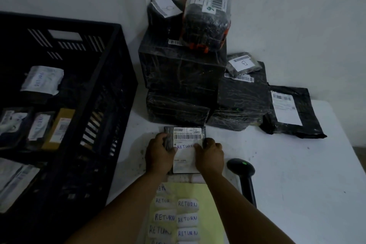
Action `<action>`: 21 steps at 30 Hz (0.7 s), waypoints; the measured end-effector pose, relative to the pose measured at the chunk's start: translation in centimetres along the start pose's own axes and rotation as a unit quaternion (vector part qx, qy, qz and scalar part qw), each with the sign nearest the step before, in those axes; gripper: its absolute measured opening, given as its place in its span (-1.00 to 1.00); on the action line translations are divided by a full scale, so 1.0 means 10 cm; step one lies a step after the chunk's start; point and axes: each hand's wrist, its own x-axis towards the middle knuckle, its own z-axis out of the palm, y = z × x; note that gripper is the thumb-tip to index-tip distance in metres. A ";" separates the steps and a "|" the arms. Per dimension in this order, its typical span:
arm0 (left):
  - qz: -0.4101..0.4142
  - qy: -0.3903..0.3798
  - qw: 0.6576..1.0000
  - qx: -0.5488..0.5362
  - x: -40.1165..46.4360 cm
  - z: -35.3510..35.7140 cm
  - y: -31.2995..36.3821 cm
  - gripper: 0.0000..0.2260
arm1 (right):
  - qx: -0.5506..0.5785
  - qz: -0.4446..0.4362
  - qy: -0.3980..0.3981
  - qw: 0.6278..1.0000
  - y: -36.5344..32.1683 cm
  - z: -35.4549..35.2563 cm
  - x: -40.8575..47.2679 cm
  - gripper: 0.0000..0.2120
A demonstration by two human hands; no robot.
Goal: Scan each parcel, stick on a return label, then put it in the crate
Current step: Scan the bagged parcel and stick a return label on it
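A small black parcel [186,134] with a white shipping label and barcode lies flat on the white table [287,164] in front of me. A white RETURN label [185,146] sits on it below the barcode. My left hand [159,154] grips the parcel's left edge. My right hand [210,156] lies on its right side, fingers pressing the label's right end. The black crate [111,89] stands to the left and holds several labelled parcels. A black handheld scanner [242,172] with a green light lies just right of my right hand.
A stack of black wrapped parcels [182,69] rises behind the small parcel against the wall. A flat black mailer [293,111] lies at the right. A yellow sheet [200,194] with several RETURN labels lies at the near table edge between my forearms.
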 end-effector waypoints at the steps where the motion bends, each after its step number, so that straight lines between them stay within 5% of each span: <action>1: -0.006 0.000 1.000 -0.013 0.00 0.00 0.01 -0.50 | 0.014 0.004 -0.005 1.000 0.00 -0.01 0.00 -0.63; 5: -0.063 -0.026 0.995 -0.073 0.00 -0.06 0.00 -0.55 | 0.062 0.019 -0.023 0.998 0.07 -0.06 -0.06 -0.48; 8: -0.087 -0.078 0.986 -0.119 -0.05 -0.14 0.02 -0.64 | 0.085 0.018 -0.030 0.996 0.10 -0.14 -0.13 -0.57; 15: 0.010 0.005 0.989 -0.151 -0.23 -0.55 0.48 -0.89 | 0.233 -0.063 0.001 0.971 -0.20 -0.54 -0.36 -0.78; 18: 0.066 0.041 0.984 -0.160 -0.29 -0.89 0.73 -0.90 | 0.242 -0.101 0.013 0.965 -0.50 -0.77 -0.46 -0.66; 21: 0.106 0.075 0.972 -0.196 -0.40 -1.33 0.96 -0.83 | 0.302 -0.166 -0.011 0.939 -0.88 -0.99 -0.65 -0.87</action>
